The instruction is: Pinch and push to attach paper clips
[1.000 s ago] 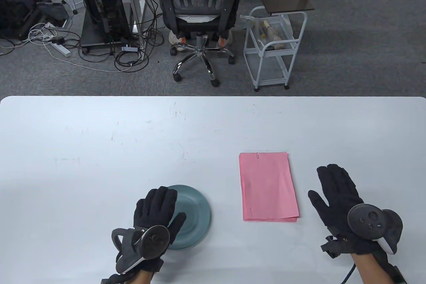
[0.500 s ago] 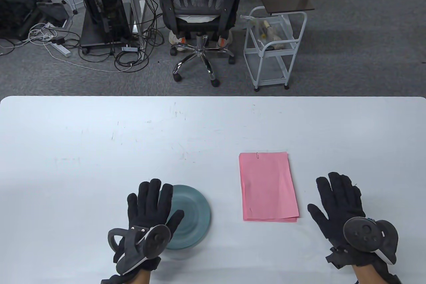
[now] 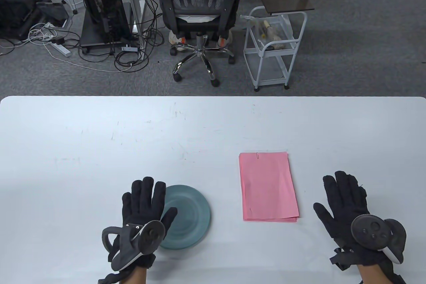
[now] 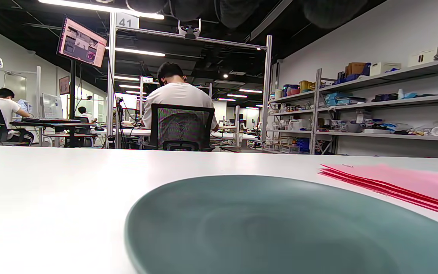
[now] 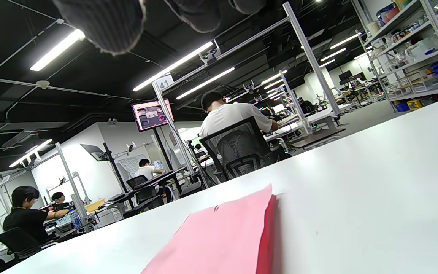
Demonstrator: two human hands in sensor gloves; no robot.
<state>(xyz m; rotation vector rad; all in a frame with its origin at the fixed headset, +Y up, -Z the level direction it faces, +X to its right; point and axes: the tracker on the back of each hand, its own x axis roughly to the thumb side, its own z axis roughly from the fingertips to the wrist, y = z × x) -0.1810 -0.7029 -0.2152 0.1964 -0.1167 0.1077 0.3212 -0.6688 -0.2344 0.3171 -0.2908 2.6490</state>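
I see my left hand (image 3: 146,204) spread flat, thumb over the teal plate (image 3: 193,212) rim — my right hand (image 3: 344,205) equally spread, holding nothing, beside the pink paper stack (image 3: 268,187).

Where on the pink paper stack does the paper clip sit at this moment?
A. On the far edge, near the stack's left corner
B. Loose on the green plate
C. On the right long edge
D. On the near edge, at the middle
A: the paper clip sits on the far edge of the pink paper stack, close to its left corner.
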